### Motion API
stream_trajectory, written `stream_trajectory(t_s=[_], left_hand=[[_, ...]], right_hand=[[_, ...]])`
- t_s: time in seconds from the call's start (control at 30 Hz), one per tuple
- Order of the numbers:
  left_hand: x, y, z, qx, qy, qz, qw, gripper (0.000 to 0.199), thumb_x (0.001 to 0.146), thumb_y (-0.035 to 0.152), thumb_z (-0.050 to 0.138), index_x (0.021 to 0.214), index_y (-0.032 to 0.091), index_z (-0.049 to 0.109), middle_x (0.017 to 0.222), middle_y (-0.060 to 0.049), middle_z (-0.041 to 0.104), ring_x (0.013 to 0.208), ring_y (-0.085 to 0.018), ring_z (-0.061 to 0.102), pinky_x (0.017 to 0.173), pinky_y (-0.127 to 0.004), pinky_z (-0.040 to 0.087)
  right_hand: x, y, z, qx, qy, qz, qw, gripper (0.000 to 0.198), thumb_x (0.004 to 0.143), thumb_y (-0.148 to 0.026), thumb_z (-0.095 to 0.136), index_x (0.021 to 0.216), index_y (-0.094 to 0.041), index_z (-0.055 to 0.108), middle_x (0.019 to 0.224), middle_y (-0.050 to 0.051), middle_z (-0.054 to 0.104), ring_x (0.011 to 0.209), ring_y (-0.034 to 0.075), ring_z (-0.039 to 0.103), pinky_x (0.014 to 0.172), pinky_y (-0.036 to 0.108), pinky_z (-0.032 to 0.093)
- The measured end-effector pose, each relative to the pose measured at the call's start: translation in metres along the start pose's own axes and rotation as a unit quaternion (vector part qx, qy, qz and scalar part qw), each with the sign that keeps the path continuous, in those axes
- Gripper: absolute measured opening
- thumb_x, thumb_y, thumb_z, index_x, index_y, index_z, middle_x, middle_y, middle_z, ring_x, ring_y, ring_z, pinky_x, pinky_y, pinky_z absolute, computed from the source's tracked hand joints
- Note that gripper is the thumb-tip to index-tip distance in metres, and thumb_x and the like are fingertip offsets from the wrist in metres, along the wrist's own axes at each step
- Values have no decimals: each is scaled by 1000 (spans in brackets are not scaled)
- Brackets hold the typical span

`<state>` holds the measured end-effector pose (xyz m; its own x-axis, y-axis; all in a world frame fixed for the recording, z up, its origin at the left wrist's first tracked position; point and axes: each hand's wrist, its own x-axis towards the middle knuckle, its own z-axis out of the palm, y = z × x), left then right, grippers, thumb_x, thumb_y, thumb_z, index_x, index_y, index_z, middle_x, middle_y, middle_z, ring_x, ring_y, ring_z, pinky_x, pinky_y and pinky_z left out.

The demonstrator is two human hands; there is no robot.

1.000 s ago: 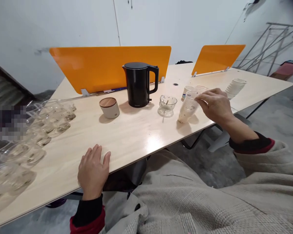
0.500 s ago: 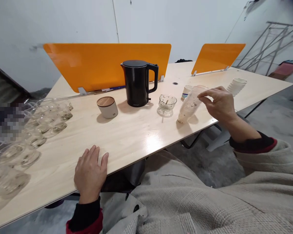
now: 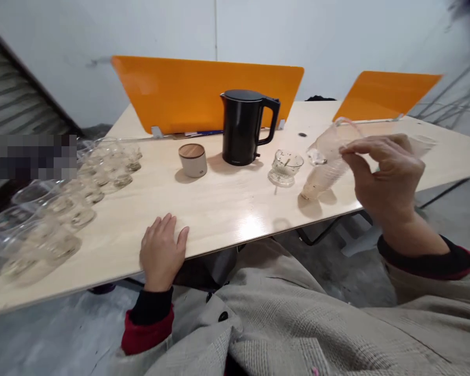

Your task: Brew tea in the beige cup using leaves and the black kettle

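My right hand [image 3: 389, 177] pinches the rim of a clear plastic cup [image 3: 331, 143] between thumb and fingers. That cup is tilted, its base toward the left, and hangs above a leaning stack of clear plastic cups [image 3: 323, 180] on the table. My left hand [image 3: 162, 253] lies flat near the table's front edge, fingers spread, holding nothing. Left of the stack is a small glass bowl [image 3: 288, 163] with dark bits and a thin stick in it. Along the left side of the table stand several clear cups [image 3: 68, 211] in rows, with a little dark matter at their bottoms.
A black electric kettle [image 3: 241, 128] stands mid-table, beside a grey canister [image 3: 194, 166] with a wooden lid. Orange dividers [image 3: 203, 96] rise behind. Another stack of cups [image 3: 425, 143] is partly behind my right hand. The wooden table [image 3: 219, 214] has its front edge at my lap.
My right hand has lifted one clear cup off the stack and tilted it leftward. My left hand stays flat on the table. The view has turned left.
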<state>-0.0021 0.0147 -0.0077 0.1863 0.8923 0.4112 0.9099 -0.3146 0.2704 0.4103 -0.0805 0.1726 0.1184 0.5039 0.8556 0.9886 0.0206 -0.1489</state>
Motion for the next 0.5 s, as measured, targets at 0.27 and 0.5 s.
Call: stream_trajectory(t_s=[0.27, 0.5], left_hand=[[-1, 6, 0, 4, -16, -28, 999, 48, 103, 41, 53, 137, 13, 71, 154, -16, 67, 149, -38, 57, 127, -55, 41], [-2, 9, -1, -3, -14, -28, 999, 47, 103, 42, 53, 137, 14, 72, 153, -16, 68, 149, -37, 57, 127, -56, 41]], right_hand=[[-30, -87, 110, 254, -217, -101, 937, 22, 103, -28, 60, 89, -30, 77, 96, 6, 80, 100, 29, 70, 95, 47, 55], [-41, -133, 184, 291, -285, -115, 906, 21, 102, -22, 61, 91, -25, 79, 96, 7, 80, 100, 29, 66, 93, 44, 52]])
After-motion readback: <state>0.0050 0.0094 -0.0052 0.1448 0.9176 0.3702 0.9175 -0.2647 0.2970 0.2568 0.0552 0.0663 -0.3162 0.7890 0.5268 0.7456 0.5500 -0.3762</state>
